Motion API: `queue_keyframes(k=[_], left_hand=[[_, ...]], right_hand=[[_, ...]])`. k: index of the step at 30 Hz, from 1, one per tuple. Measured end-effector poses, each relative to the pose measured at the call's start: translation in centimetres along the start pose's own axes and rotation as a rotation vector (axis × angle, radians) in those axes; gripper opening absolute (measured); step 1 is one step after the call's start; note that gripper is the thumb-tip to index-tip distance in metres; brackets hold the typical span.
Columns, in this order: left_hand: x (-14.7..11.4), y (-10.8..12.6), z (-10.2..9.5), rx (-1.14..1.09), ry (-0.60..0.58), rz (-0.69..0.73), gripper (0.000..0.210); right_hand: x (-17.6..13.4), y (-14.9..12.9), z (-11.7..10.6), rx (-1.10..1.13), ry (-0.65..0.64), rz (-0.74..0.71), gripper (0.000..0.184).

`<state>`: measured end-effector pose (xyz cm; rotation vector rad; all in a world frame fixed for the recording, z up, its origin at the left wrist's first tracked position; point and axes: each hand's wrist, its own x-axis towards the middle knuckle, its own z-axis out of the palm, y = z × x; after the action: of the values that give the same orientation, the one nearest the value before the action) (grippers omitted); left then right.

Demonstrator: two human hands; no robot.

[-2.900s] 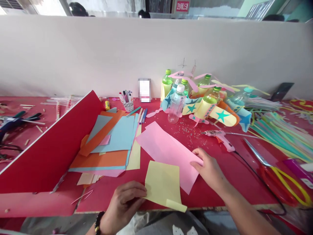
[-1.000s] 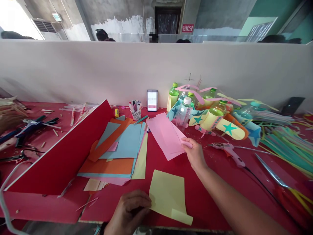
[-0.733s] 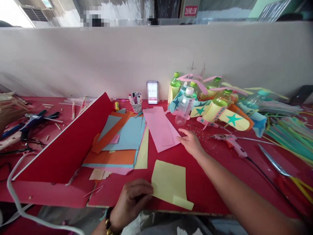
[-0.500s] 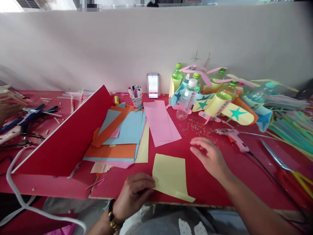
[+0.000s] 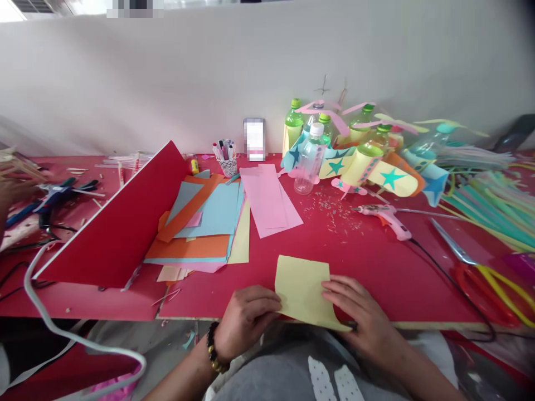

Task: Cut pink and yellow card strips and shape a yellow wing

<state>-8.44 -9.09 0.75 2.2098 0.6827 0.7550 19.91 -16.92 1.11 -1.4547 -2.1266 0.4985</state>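
Red surface (image 5: 401, 273) is running up to a pale partition (image 5: 167, 72). Yellow sheet (image 5: 303, 287) is sitting at the near edge, between both hands. Left hand (image 5: 251, 314) is pinching its left edge, fingers narrow; right hand (image 5: 359, 309) is gripping its right edge near the lower corner. Pink sheets (image 5: 267, 203) are lying overlapped beyond it, just right of a coloured paper stack (image 5: 213, 209). Red board (image 5: 121, 217) is standing tilted left of the stack. Pen cup (image 5: 228, 167) and phone (image 5: 254, 139) are standing farther back. Clear bottle (image 5: 309, 161) with white cap is standing beside paper-winged bottles (image 5: 363, 161). Pink glue gun (image 5: 387, 214) is lying right of centre, nozzle pointing left; scissors (image 5: 470, 260) are resting near it. Another person's hand (image 5: 12, 195) is showing blurred at far left.
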Motion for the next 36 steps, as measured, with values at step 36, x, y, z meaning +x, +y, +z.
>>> queue_keyframes(k=[36], left_hand=[[-0.1,0.0,1.4,0.250,0.331,-0.102,0.045]], right_hand=[[-0.5,0.3,2.7,-0.195,0.466,-0.010,0.018]])
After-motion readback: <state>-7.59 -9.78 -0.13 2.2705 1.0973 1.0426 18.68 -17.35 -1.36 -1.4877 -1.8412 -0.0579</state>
